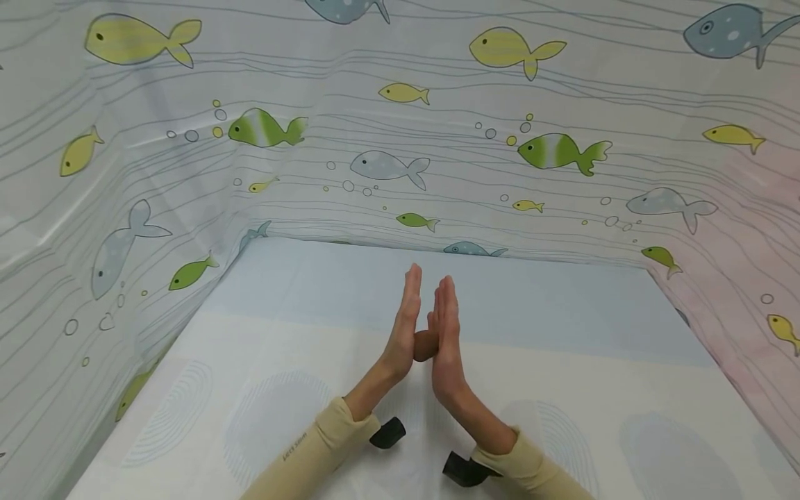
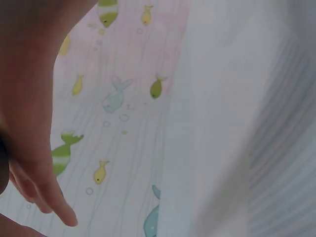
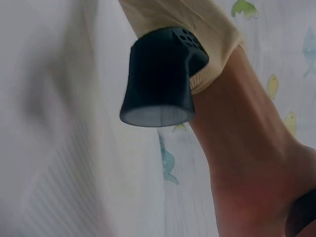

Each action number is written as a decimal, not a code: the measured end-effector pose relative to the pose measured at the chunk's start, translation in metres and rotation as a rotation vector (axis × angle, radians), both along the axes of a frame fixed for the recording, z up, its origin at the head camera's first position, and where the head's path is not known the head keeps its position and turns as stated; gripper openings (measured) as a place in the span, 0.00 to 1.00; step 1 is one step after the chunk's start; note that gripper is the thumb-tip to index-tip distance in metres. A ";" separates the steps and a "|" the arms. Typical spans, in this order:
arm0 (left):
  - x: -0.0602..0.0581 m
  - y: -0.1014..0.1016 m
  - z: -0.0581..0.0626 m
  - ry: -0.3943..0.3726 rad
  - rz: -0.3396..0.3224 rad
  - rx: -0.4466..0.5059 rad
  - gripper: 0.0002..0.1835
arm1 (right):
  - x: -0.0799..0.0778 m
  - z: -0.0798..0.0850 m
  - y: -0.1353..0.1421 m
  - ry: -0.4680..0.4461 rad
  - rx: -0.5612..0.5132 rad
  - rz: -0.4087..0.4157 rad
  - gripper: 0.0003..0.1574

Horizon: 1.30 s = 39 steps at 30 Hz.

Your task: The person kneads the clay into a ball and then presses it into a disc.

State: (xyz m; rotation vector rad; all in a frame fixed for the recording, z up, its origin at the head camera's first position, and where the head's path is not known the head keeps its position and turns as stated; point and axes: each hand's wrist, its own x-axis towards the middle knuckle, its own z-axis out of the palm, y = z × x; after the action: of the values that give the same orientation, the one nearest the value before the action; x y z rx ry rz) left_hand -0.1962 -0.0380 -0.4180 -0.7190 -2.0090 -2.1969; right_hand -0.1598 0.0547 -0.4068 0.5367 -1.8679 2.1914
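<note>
A brown, rounded lump [image 1: 426,345] sits between two upright palms in the middle of the head view; its material is unclear. My left hand [image 1: 403,333] presses it from the left, fingers straight and pointing away. From the right, the palm of my right hand [image 1: 446,340] touches it, its fingers also extended. In the left wrist view, the right hand [image 2: 37,153] fills the left side beside a dark edge of the lump. The right wrist view shows the left hand's base [image 3: 252,197], with the lump's dark side [image 3: 303,215] at the lower right.
Beneath the hands lies a pale table cover [image 1: 300,347] with a light blue band and circle prints. A fish-print curtain [image 1: 350,111] surrounds the table at the back and sides. Black wrist cameras [image 1: 389,433] stick out from both beige sleeves [image 1: 312,458].
</note>
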 end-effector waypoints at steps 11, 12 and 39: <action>0.016 0.013 -0.002 0.031 -0.045 -0.022 0.38 | -0.016 0.005 0.006 0.008 -0.084 -0.016 0.50; 0.016 0.013 -0.002 0.031 -0.046 -0.025 0.38 | -0.017 0.005 0.006 0.001 -0.085 -0.017 0.50; 0.006 0.000 0.029 0.108 0.030 -0.016 0.39 | -0.007 -0.011 0.001 -0.020 -0.004 0.042 0.42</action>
State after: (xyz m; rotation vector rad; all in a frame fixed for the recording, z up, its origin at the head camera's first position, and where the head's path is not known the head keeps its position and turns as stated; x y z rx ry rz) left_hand -0.1907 -0.0384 -0.3894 -0.7859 -1.9748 -2.0807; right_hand -0.1668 0.0557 -0.4181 0.5607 -1.8782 2.2342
